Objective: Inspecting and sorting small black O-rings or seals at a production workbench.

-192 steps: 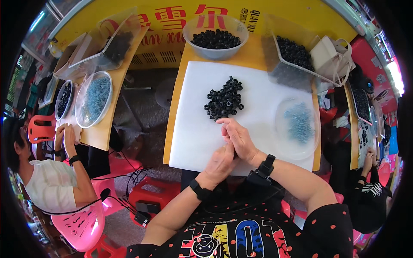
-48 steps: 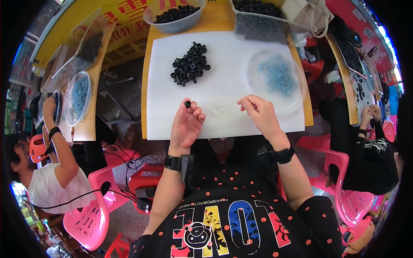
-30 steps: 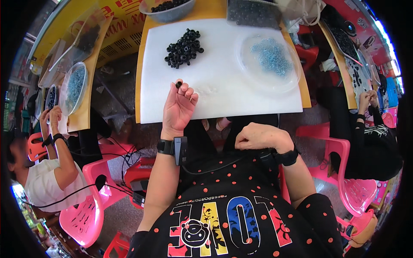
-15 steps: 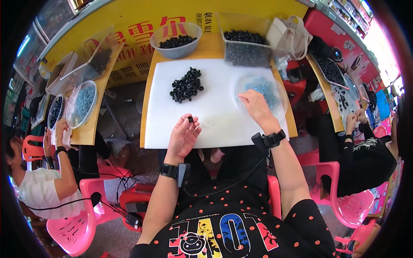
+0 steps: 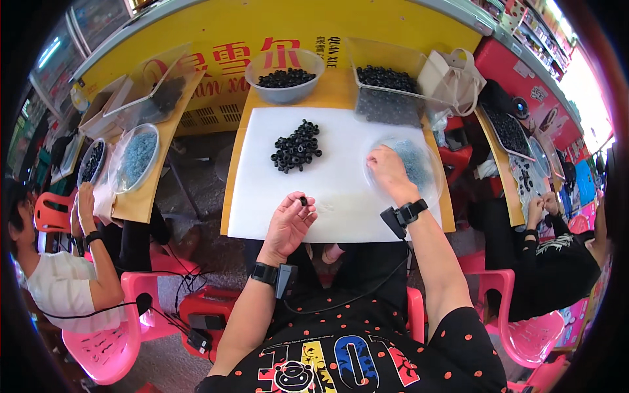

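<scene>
My left hand is raised over the near edge of a white foam sheet, thumb and fingertips pinching a small black ring-shaped part. At the right of the sheet, my right hand is over a clear round dish, its fingers drawn together near the dish's left side. Whatever they pinch, if anything, is too small to make out. Tiny pale-blue pieces lie heaped in the dish, partly behind this hand. Beyond my left hand, a loose pile of black ring-shaped parts sits on the sheet.
At the table's far side stand a translucent bowl and a clear bin, both holding black parts. A cream bag is beside the bin. Co-workers sit at tables left and right. A cable hangs between my wrists.
The whole view has shifted, so the table appears lower and slightly to the right. My hands keep nearly the same places over the sheet and dish. The left co-worker's hands have moved.
</scene>
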{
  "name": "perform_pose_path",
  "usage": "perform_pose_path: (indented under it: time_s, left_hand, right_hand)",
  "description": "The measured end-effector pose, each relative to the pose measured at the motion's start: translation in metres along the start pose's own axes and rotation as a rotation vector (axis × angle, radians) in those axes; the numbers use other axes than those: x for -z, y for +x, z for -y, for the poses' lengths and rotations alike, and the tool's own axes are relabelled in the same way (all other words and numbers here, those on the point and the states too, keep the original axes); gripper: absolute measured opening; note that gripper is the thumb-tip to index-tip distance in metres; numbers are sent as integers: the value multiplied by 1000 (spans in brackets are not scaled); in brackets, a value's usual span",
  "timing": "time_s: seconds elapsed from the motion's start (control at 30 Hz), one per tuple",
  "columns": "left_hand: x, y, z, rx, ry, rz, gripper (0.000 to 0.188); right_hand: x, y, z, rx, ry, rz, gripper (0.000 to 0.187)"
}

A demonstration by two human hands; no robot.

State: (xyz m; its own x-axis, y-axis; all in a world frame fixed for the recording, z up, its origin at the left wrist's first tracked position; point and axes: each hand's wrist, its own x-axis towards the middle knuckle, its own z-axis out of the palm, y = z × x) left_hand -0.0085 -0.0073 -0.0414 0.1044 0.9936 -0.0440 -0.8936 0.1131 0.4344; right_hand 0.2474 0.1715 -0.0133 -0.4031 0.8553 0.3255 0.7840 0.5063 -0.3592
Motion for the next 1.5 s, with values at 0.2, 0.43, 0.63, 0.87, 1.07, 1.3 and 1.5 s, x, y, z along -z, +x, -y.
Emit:
perform_pose_path:
  time_s: [0.2, 0.43, 0.63, 0.87, 1.07, 1.3, 1.5]
  left_hand:
    - [-14, -3, 2, -2, 27, -167, 20]
    - [-21, -14, 9, -13, -6, -179, 19]
    - [-22, -21, 8, -54, 64, -192, 22]
    - [-16, -21, 5, -71, 106, -206, 23]
    - [-2, -25, 2, -61, -61, -205, 25]
    - [-1, -23, -10, -66, -280, -187, 31]
    - [1, -24, -12, -39, -287, -210, 31]
  right_hand:
    - [47, -13, 64, -68, 254, -57, 11]
    - [51, -56, 156, 40, 637, 70, 10]
    - [44, -59, 165, 112, 571, 47, 10]
    - [28, -67, 172, 332, 382, -36, 13]
    - [27, -51, 176, 131, 539, 132, 16]
    - [-39, 8, 143, -5, 453, 82, 17]
    - [-73, 23, 140, -8, 355, 72, 19]
